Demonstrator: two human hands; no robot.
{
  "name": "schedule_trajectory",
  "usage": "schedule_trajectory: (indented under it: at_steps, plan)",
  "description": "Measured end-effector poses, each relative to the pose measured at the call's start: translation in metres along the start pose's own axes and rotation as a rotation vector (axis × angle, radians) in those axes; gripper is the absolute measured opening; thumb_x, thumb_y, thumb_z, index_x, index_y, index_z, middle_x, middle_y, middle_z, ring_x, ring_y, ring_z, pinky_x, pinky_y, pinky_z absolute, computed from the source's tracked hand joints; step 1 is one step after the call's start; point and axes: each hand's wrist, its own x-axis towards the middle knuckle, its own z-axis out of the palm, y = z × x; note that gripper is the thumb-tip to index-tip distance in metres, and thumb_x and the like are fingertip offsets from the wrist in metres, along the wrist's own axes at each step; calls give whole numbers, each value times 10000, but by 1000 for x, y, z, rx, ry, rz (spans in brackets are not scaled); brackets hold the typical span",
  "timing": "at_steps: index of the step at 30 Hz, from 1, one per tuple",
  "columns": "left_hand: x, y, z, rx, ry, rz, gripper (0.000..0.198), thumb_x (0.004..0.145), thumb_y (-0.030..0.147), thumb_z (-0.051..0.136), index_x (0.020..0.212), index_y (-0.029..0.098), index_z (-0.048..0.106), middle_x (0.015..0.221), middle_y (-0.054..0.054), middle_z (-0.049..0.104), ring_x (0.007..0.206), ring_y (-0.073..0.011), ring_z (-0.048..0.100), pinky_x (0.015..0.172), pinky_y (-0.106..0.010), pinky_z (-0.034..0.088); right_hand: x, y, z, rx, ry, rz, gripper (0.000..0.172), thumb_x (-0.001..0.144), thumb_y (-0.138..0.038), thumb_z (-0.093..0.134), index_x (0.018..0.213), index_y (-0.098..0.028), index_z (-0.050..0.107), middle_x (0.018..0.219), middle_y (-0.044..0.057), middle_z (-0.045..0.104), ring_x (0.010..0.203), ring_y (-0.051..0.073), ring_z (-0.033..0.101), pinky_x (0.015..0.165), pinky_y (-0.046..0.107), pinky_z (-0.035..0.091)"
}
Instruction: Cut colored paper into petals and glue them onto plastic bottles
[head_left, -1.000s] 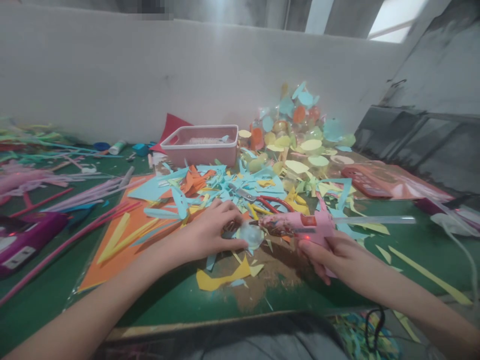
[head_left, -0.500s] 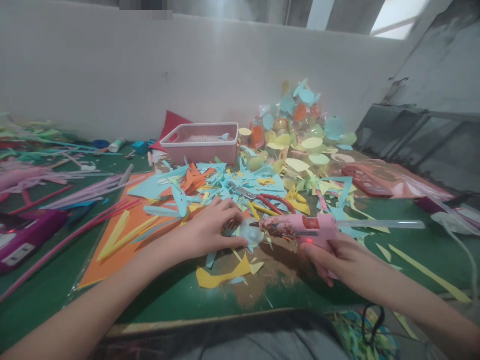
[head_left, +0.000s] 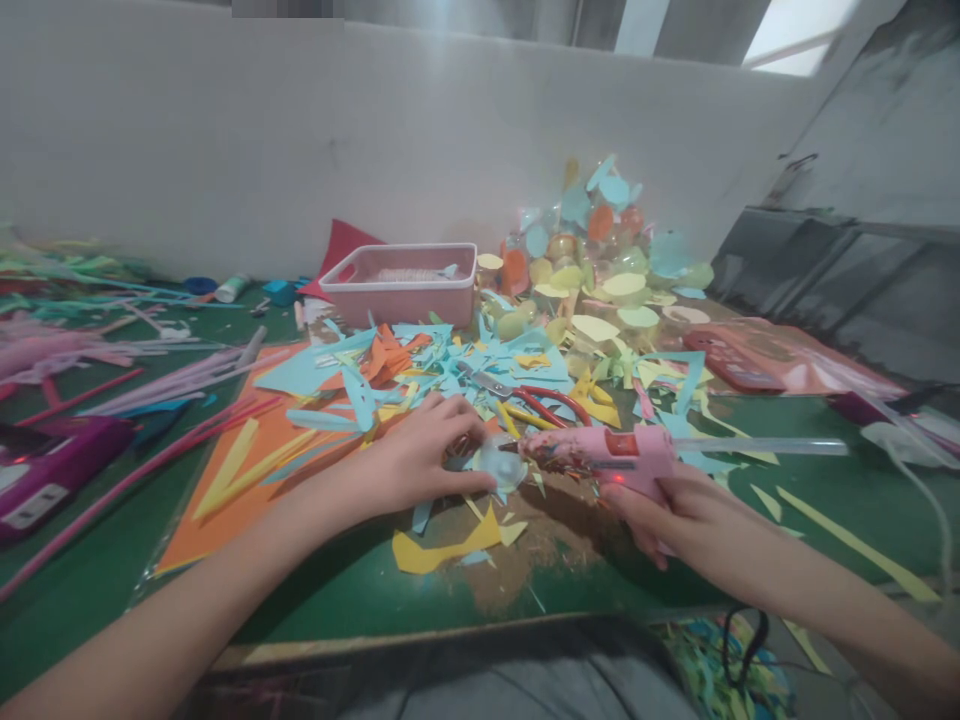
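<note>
Left hand (head_left: 424, 445): I have it curled, thumb and fingers at the rim of a clear dome (head_left: 504, 468) on the littered table (head_left: 315, 600). Right hand (head_left: 660, 508): wrapped about a pink glue gun (head_left: 649, 452), nozzle at the dome; contact, I cannot tell. Beyond: red-handled tool (head_left: 516, 393), scraps (head_left: 544, 368), pink basket (head_left: 405, 305), heaped discs (head_left: 601, 222).
</note>
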Motion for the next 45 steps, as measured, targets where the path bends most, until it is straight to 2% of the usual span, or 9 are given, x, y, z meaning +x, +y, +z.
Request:
schedule_trajectory:
  at_steps: [5,10,19,37,42,45]
  plan:
    - [0,-1,0,-14,11,7,360,842,524,692,1077,254,659,1077,-47,579,1029,-243,459,880,-382,405,1,-1,-1,-4,-8,1,642,883,-755,435,524,-235,550,627,16,592,671,193,594,708,288,485]
    - [-1,0,-1,-2,5,-2,355,841,517,695,1060,241,653,1095,-53,583,1034,-248,462,882,-387,408,2,-5,-5,56,-79,-55,653,896,-739,389,505,-239,542,571,19,596,611,188,580,682,302,474]
    - [0,2,-2,0,4,-6,318,827,492,722,988,232,636,1083,-45,583,1027,-242,466,872,-365,405,-3,5,-4,16,-35,3,678,868,-779,361,477,-244,504,509,12,560,554,184,559,640,315,461]
    - [-1,4,-4,-3,-6,-20,363,836,563,667,992,237,641,1069,-44,588,1013,-236,468,859,-364,410,-3,11,-2,-40,5,35,699,872,-813,339,517,-243,533,571,21,587,623,200,594,650,318,477]
    - [-1,2,-3,-11,0,-14,348,836,550,674,985,238,639,1083,-45,588,1027,-240,462,875,-373,408,-1,9,-2,-22,-26,52,710,861,-817,335,493,-240,521,542,21,572,595,196,583,665,326,474]
    - [-1,1,-2,-20,-2,-16,335,840,522,684,1004,234,636,1098,-50,583,1035,-243,464,883,-380,407,-3,10,-6,49,-77,14,671,887,-753,368,501,-230,533,538,25,588,585,192,587,663,319,480]
